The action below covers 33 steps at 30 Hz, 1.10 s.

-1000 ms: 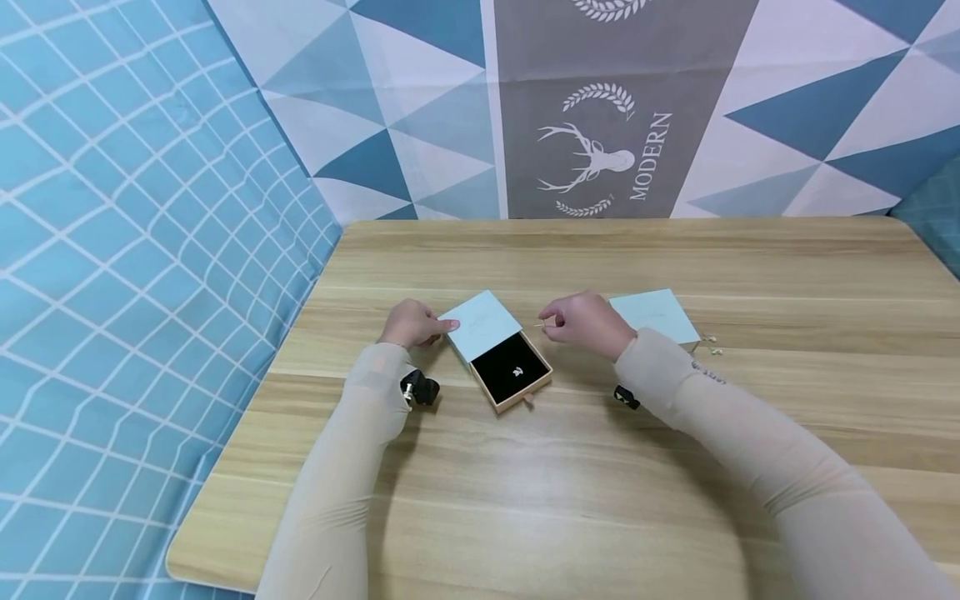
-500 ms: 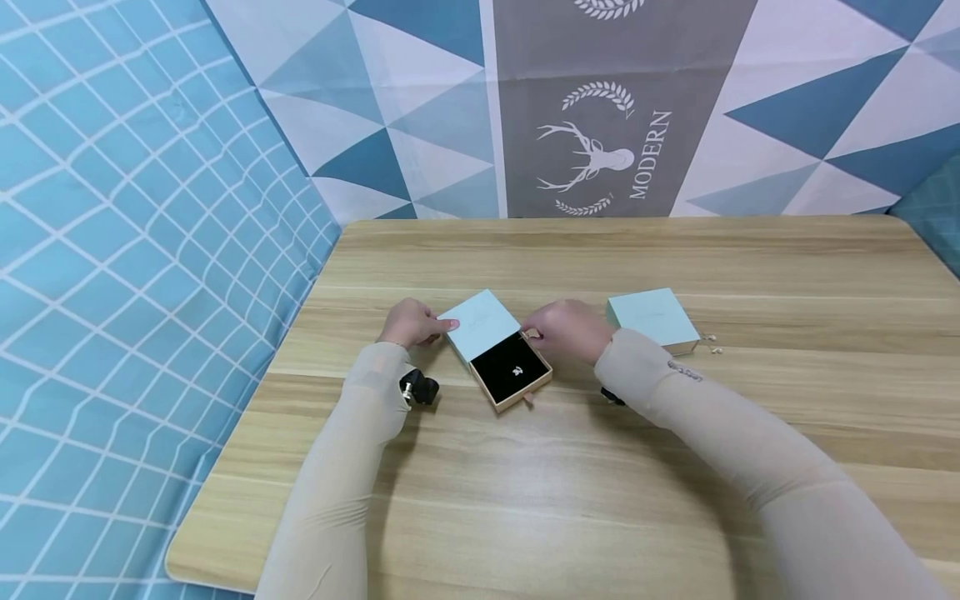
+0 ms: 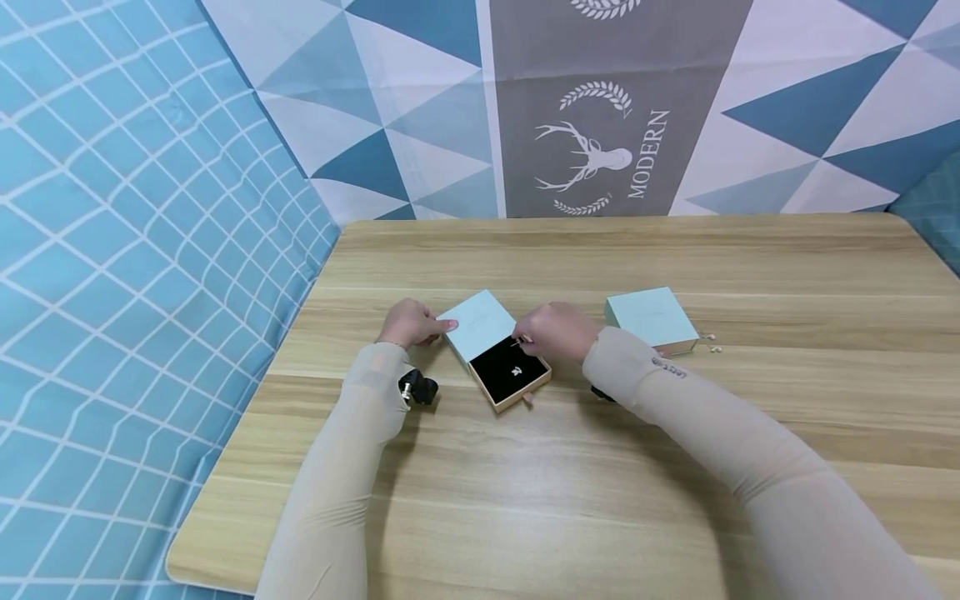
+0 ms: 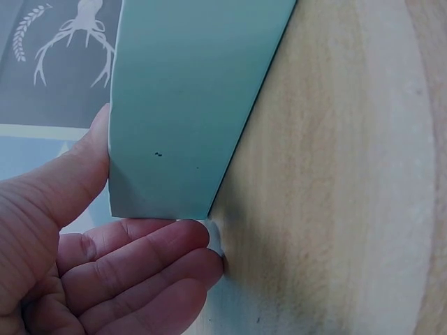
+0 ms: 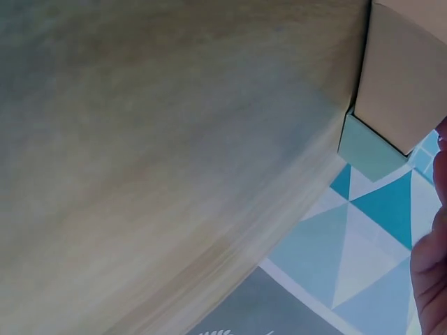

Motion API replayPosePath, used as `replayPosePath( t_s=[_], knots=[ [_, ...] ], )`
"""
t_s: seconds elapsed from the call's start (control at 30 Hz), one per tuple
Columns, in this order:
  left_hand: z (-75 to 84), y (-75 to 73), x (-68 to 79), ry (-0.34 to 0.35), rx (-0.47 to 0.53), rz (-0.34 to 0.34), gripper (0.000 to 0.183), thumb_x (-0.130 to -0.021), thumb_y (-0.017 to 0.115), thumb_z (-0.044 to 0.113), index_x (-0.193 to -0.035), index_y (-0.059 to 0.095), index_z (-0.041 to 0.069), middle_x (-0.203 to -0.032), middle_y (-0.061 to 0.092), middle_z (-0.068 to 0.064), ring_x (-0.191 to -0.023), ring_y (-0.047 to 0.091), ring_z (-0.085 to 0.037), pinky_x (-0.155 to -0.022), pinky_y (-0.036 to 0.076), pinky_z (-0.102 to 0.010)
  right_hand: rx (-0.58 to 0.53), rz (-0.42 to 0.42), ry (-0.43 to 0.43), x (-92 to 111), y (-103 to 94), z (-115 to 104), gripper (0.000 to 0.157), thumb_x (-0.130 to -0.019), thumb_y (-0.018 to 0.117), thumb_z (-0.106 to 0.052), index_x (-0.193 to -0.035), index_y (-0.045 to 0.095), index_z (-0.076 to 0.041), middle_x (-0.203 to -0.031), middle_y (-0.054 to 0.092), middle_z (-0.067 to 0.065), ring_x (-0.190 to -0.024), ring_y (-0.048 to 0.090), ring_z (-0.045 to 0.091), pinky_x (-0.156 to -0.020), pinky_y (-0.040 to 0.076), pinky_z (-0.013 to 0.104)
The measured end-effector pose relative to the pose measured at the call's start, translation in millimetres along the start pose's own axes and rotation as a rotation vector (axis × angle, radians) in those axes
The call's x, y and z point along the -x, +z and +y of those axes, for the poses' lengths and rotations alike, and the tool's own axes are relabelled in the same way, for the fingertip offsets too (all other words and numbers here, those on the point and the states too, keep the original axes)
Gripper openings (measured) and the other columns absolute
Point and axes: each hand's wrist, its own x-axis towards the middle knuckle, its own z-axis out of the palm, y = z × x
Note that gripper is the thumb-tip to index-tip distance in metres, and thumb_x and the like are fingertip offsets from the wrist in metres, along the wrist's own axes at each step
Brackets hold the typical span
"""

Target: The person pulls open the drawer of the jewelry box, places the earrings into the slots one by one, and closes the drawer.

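My left hand (image 3: 410, 322) grips the far left corner of a pale blue jewelry box (image 3: 480, 321). In the left wrist view its thumb lies on the top edge and the fingers curl at the side of the box. The box's drawer (image 3: 498, 379) is pulled out, showing black lining with a small silvery piece of jewelry (image 3: 517, 371) on it. Over the drawer's far right corner, my right hand (image 3: 557, 329) pinches a small thin piece of jewelry (image 3: 515, 342), mostly covered by the fingers. The right wrist view catches only the edge of that hand.
A second pale blue box (image 3: 651, 317) stands to the right, near my right wrist. Small pieces of jewelry (image 3: 715, 349) lie on the wooden table (image 3: 555, 500) beside it. A pink pull tab (image 3: 528, 401) sticks out from the drawer front. Patterned cloth (image 3: 420, 108) hangs behind the table.
My right hand has moved left with its small piece of jewelry, from beside the open box to over the drawer's black lining. The left hand has stayed at the box corner.
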Motion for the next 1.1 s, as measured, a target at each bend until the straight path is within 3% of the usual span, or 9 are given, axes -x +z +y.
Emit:
replayPosePath(
  t_s=[0.4, 0.83, 1.1],
  knots=[
    [0.0, 0.0, 1.4, 0.014, 0.004, 0.005, 0.055, -0.089, 0.068, 0.041, -0.050, 0.046, 0.009, -0.044, 0.038, 0.002, -0.044, 0.026, -0.011, -0.048, 0.026, -0.028, -0.048, -0.066, 0.030, -3, 4.7, 5, 0.008, -0.082, 0.073, -0.007, -0.090, 0.076, -0.006, -0.085, 0.070, 0.003, -0.069, 0.064, 0.011, -0.060, 0.050, 0.024],
    [0.8, -0.1, -0.4, -0.010, 0.020, -0.002, 0.055, -0.088, 0.068, 0.042, -0.049, 0.046, 0.009, -0.044, 0.038, 0.002, -0.044, 0.027, -0.012, -0.048, 0.027, -0.028, 0.025, -0.193, 0.029, -14, 0.7, 1, 0.012, -0.083, 0.072, -0.013, -0.094, 0.077, -0.011, -0.081, 0.065, 0.000, -0.069, 0.062, 0.012, -0.056, 0.048, 0.026],
    [1.9, -0.6, 1.4, -0.017, 0.015, -0.006, 0.053, -0.088, 0.068, 0.042, -0.052, 0.050, 0.007, -0.045, 0.040, 0.002, -0.044, 0.028, -0.012, -0.049, 0.027, -0.028, 0.082, -0.274, 0.034, -19, 0.1, -1, 0.013, -0.085, 0.072, -0.018, -0.097, 0.076, -0.012, -0.088, 0.068, 0.001, -0.077, 0.065, 0.014, -0.063, 0.052, 0.028]
  ],
)
